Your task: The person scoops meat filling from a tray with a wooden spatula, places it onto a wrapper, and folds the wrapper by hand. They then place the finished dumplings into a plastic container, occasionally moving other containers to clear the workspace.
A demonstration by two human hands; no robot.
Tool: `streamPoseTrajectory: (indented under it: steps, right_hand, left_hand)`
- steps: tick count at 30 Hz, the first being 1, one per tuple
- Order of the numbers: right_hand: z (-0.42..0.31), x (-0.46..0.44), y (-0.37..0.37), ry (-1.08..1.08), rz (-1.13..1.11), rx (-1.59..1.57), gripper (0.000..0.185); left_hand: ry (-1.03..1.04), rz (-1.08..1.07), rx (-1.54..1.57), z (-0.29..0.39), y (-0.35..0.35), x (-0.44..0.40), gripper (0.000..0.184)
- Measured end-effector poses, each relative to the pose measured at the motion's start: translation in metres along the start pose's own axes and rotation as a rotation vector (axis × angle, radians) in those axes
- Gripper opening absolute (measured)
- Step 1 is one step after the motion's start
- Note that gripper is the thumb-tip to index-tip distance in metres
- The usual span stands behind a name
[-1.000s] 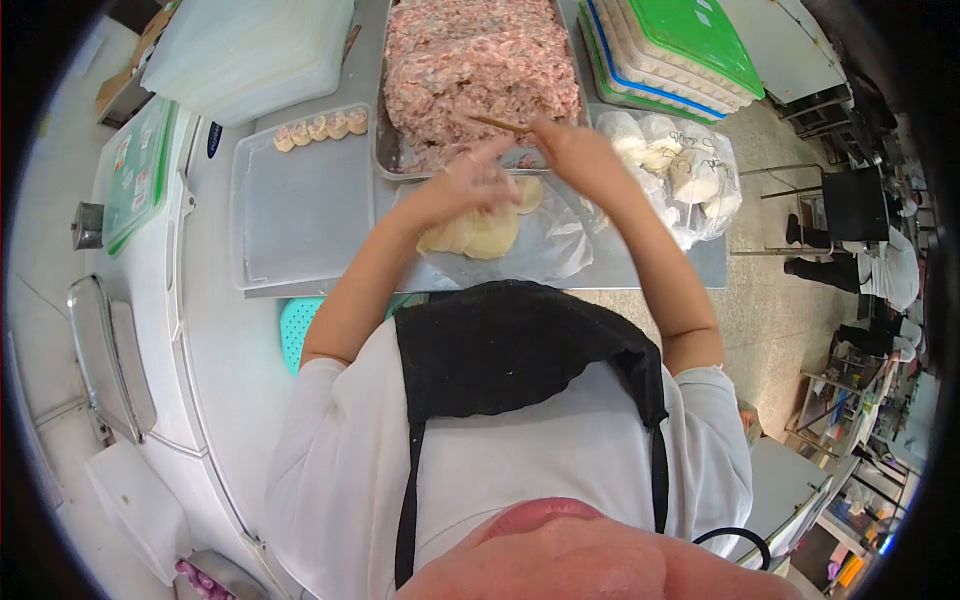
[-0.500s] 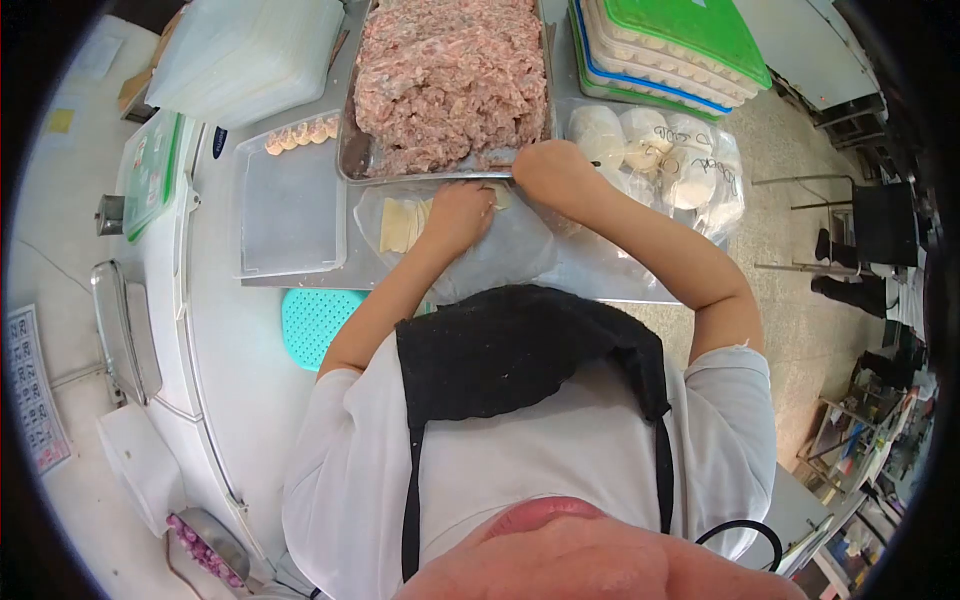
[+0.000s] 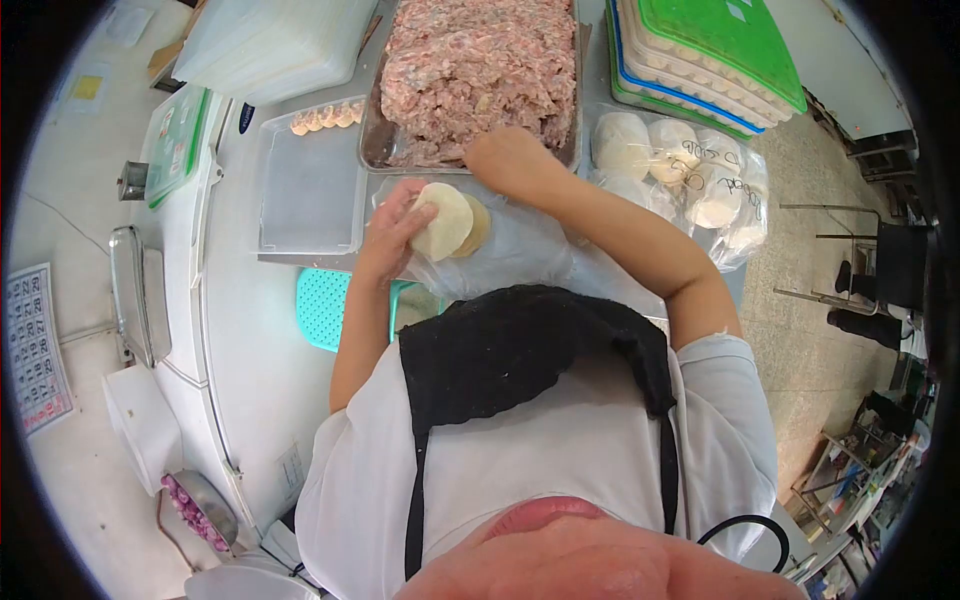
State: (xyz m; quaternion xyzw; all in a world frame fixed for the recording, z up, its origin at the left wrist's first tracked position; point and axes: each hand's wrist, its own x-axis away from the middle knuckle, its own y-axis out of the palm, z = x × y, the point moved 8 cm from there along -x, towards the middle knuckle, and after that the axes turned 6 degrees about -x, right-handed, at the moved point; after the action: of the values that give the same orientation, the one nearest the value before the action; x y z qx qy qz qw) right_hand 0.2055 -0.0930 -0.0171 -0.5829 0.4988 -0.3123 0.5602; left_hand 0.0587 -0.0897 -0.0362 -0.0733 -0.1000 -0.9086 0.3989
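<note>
My left hand (image 3: 390, 228) holds a round, pale dumpling wrapper (image 3: 443, 222) between thumb and fingers, above a plastic bag. Partly behind it shows a stack of similar wrappers (image 3: 478, 226) on the clear plastic bag (image 3: 535, 245). My right hand (image 3: 510, 162) is closed, at the near edge of the ground meat filling (image 3: 480, 75). Its fingers point away from me, and whatever they grip is hidden. The filling is heaped in a metal tray (image 3: 372, 150).
A shallow plastic box (image 3: 310, 200) at left has a row of filled dumplings (image 3: 328, 117) along its far edge. Stacked dumpling boxes with a green lid (image 3: 725, 45) and bagged wrappers (image 3: 715, 205) stand at right. A turquoise perforated basket (image 3: 322, 308) lies near my left arm.
My left hand has moved left from the wrapper stack, lifting a single wrapper. My right hand has shifted left over the tray's near edge, into the filling. The camera view has shifted slightly.
</note>
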Motion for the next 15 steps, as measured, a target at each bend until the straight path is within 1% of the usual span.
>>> streamPoseTrajectory:
  steps: [1, 3, 4, 5, 7, 8, 10, 11, 13, 14, 15]
  right_hand:
    - [0.001, -0.002, -0.016, -0.003, -0.007, -0.002, 0.014]
    - [0.014, -0.003, -0.039, 0.046, -0.129, 0.022, 0.014]
    - [0.027, -0.011, -0.033, 0.068, -0.101, 0.059, 0.014]
    - [0.031, -0.019, -0.022, 0.063, -0.105, 0.062, 0.014]
    - [0.029, -0.033, -0.017, 0.052, -0.051, 0.180, 0.014]
    - [0.020, -0.032, -0.008, 0.048, -0.053, 0.182, 0.014]
    - [-0.007, -0.024, 0.013, 0.058, -0.072, 0.058, 0.016]
    - [-0.011, -0.022, 0.016, 0.059, -0.073, 0.061, 0.016]
    - [-0.008, -0.007, 0.015, 0.103, -0.042, -0.053, 0.021]
    - [-0.006, -0.005, 0.014, 0.107, -0.047, -0.048, 0.021]
    - [0.000, -0.003, 0.011, 0.194, -0.043, -0.131, 0.025]
  left_hand:
    - [-0.003, 0.003, 0.006, 0.003, -0.008, 0.005, 0.025]
    - [-0.022, 0.117, -0.053, 0.010, -0.032, 0.015, 0.029]
    - [-0.012, 0.166, -0.016, 0.006, -0.048, 0.017, 0.030]
    - [-0.010, 0.170, -0.009, 0.005, -0.061, 0.018, 0.030]
    - [0.025, 0.264, 0.194, 0.005, -0.087, 0.020, 0.030]
    - [0.027, 0.268, 0.198, 0.002, -0.095, 0.018, 0.030]
    - [0.095, 0.389, 0.460, -0.001, -0.120, 0.020, 0.031]
    - [0.095, 0.386, 0.463, -0.001, -0.126, 0.020, 0.031]
    - [0.174, 0.463, 0.200, 0.008, -0.139, 0.023, 0.032]
    - [0.172, 0.458, 0.207, 0.009, -0.143, 0.023, 0.032]
    - [0.151, 0.463, 0.296, 0.010, -0.146, 0.023, 0.032]
